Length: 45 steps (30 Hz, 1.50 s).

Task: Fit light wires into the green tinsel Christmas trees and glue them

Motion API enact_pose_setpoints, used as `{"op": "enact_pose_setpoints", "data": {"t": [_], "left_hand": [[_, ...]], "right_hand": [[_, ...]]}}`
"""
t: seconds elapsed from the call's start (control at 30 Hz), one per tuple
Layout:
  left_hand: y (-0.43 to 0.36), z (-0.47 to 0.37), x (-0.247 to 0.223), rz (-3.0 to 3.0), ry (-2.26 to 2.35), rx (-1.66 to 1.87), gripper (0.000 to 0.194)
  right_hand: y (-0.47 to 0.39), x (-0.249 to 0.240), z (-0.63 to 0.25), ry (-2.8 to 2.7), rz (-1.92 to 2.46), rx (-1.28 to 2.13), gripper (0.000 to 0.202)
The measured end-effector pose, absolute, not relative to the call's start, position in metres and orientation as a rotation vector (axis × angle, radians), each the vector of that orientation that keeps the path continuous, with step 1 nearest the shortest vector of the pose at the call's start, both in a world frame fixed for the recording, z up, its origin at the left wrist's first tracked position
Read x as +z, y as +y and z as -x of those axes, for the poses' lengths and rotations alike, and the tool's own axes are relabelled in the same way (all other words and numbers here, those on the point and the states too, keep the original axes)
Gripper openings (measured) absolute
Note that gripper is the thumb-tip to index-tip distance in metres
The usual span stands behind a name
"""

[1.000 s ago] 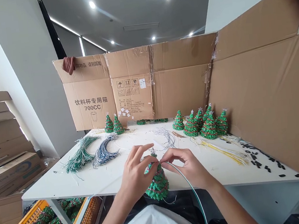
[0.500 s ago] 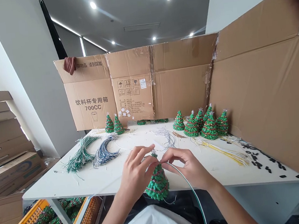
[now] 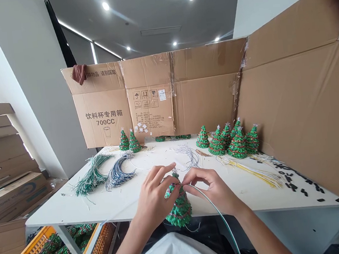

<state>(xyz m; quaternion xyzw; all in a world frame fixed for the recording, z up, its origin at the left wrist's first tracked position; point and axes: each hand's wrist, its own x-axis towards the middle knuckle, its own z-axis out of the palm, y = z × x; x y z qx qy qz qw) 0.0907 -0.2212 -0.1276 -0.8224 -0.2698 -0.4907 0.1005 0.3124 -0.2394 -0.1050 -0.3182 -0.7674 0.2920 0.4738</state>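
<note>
A small green tinsel Christmas tree (image 3: 179, 214) with red strands stands upright before me at the table's front edge. My left hand (image 3: 156, 191) reaches around its upper part, thumb and index fingertip pinched together at the tree's right side, the other fingers raised. Close by, my right hand (image 3: 208, 187) is closed in a pinch on the end of a pale green-and-white wire (image 3: 218, 211). That wire arcs down over my lap to the right. A thin dark strand shows between both sets of fingertips; what exactly meets there is too small to make out.
Finished-looking trees (image 3: 237, 141) stand at the back right, two more trees (image 3: 128, 142) at the back left. Bundles of green wires (image 3: 92, 174), blue wires (image 3: 118, 171) and yellow wires (image 3: 257, 170) lie about. Black bits (image 3: 291, 186) are scattered right. Cardboard (image 3: 154, 100) walls the table; an orange crate (image 3: 104, 240) sits below.
My left index finger has shifted slightly, showing more of the tree between it and the thumb. The wire's hanging loop has swung a little to the right.
</note>
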Motion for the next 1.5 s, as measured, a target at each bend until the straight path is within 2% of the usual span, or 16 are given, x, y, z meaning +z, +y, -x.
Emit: {"op": "enact_pose_setpoints", "data": {"t": [0.53, 0.87, 1.5], "left_hand": [[-0.219, -0.091, -0.133, 2.466, -0.827, -1.456, 0.014], [-0.222, -0.091, -0.13, 2.523, -0.894, -1.422, 0.014], [-0.219, -0.09, -0.133, 2.53, -0.888, -1.441, 0.013]], "right_hand": [[-0.241, -0.107, -0.301, -1.867, 0.774, 0.658, 0.019], [-0.241, -0.108, -0.3, -1.897, 0.727, 0.596, 0.012], [-0.241, -0.113, -0.302, -1.887, 0.679, 0.671, 0.022]]}}
